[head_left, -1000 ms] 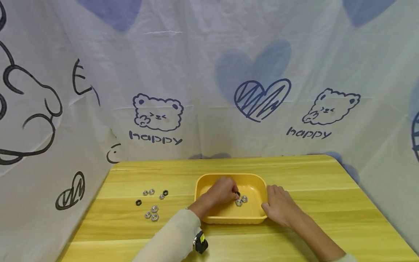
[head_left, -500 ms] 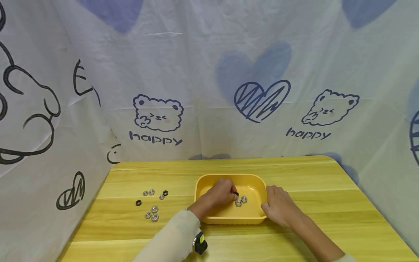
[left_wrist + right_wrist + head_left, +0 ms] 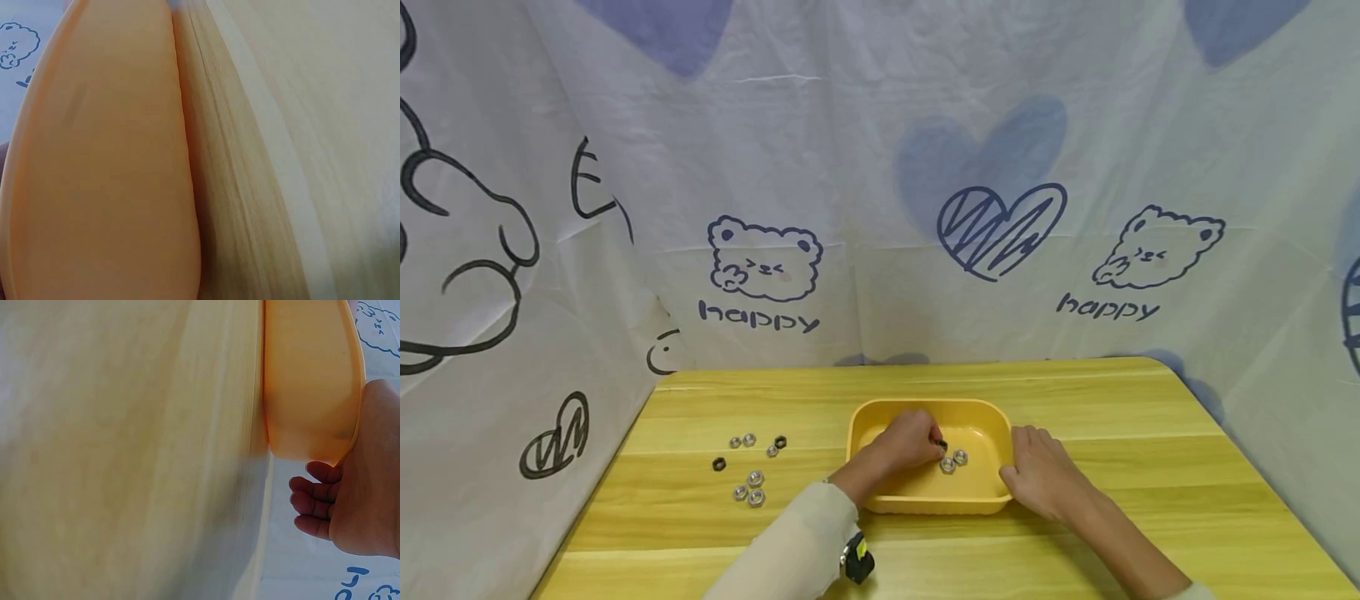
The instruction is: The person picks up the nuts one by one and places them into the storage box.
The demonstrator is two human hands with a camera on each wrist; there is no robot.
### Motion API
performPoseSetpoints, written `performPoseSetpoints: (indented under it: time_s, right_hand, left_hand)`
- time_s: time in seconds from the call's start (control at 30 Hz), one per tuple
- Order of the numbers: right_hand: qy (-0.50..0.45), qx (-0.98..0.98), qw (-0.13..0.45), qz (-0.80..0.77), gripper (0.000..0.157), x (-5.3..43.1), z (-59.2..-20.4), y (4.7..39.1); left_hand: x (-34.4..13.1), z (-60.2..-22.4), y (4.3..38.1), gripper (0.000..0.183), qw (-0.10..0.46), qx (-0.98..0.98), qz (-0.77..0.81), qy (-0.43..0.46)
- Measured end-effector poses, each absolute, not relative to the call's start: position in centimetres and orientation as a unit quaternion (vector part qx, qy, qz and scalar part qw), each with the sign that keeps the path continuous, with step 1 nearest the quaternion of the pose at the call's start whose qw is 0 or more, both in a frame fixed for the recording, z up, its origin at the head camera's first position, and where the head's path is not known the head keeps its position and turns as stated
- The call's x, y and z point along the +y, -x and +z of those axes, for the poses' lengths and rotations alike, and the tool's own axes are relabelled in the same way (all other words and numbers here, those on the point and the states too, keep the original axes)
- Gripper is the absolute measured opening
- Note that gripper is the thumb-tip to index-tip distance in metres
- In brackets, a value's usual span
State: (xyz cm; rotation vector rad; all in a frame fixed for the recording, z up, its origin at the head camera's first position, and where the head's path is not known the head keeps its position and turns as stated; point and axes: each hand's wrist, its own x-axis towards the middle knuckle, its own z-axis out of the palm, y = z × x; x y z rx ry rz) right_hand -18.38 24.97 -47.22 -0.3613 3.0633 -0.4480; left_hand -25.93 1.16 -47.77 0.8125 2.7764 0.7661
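I've got a yellow wood-grain table carrying a yellow tray near the middle and, left of it, loose nuts: six silver nuts, two black nuts. One black-silver pair maybe touches; too small to tell.

Setting: a small curtained tabletop booth; whether it is standing in a home, lab or workshop, cannot tell. Creased pale sheeting is filling the upper frame and running down the left and right edges, so it is enclosing the table on three sides. Bear outlines, hearts and the word "happy" are decorating it, lending a nursery-like look. The table, wood-grain patterned, is occupying the lower frame. Hex nuts at lower left and a yellow tray at lower centre are suggesting a workbench.
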Motion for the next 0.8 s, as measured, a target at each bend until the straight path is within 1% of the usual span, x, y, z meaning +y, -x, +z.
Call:
performPoseSetpoints:
  time_s: [0.33,0.53,0.67,0.8]
  right_hand:
    - [0.118,0.982,0.011,-0.145,0.050,24.9,-47.3,18.4]
    - [0.115,0.983,0.011,-0.145,0.052,24.9,-47.3,18.4]
    - [0.114,0.983,0.013,-0.147,0.052,24.9,-47.3,18.4]
    - [0.116,0.982,0.013,-0.146,0.054,25.0,-47.3,18.3]
  left_hand:
    - [1.0,-47.7,26.0,0.012,0.080,0.925,0.250,-0.274]
    - [0.5,-47.2,25.9,0.010,0.101,0.920,0.267,-0.269]
    - [-0.1,-46.9,25.9,0.013,0.111,0.918,0.267,-0.270]
    - [-0.5,-46.4,25.7,0.019,0.103,0.925,0.240,-0.275]
